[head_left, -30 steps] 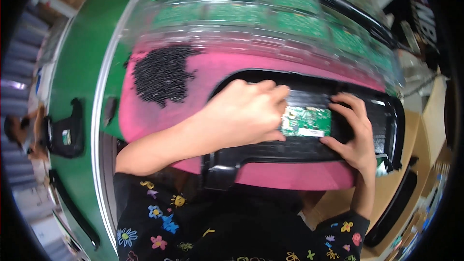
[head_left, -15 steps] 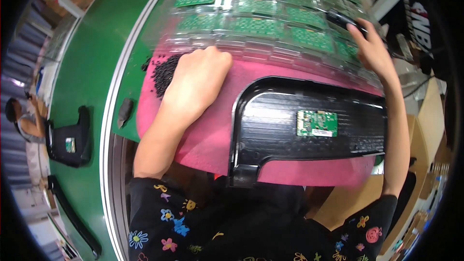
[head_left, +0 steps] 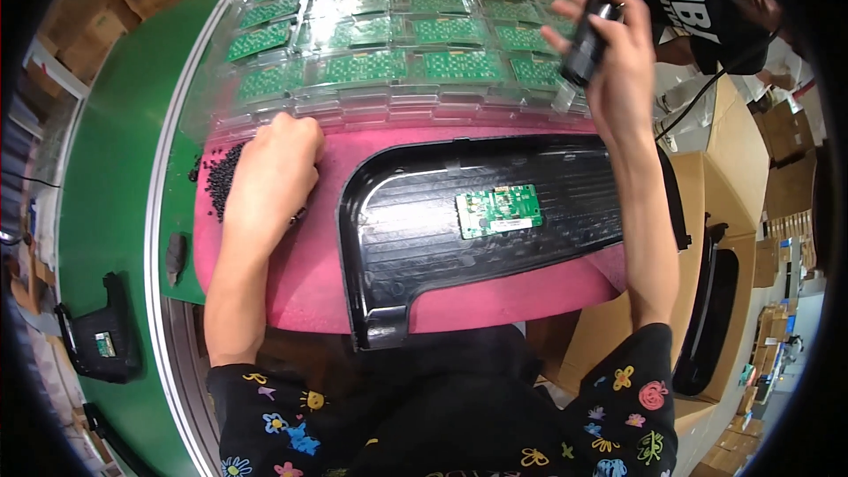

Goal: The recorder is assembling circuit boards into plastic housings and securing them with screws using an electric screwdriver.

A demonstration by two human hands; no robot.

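My left hand (head_left: 276, 163) is closed, knuckles up, at the edge of a pile of small black screws (head_left: 223, 178) on a pink mat (head_left: 305, 291). Its fingertips are hidden beneath it. My right hand (head_left: 623, 53) is raised over the right end of the trays, its fingers around a black cylindrical electric screwdriver (head_left: 586, 46); its tip cannot be made out. Before me on the mat lies a curved black plastic housing (head_left: 389, 212), its ribbed inside facing up. A green circuit board (head_left: 498, 211) rests in it, and my right forearm crosses its right end.
Clear plastic trays (head_left: 389, 97) with rows of green boards stand behind the mat. On the green bench at left are a dark lump (head_left: 176, 258) and another black housing (head_left: 104, 336). A cardboard box (head_left: 693, 203) stands at right. A person in black (head_left: 707, 0) is at upper right.
My view has swung right, so the bench things appear further left. My right hand has turned the screwdriver more upright. My left hand stays closed by the screws.
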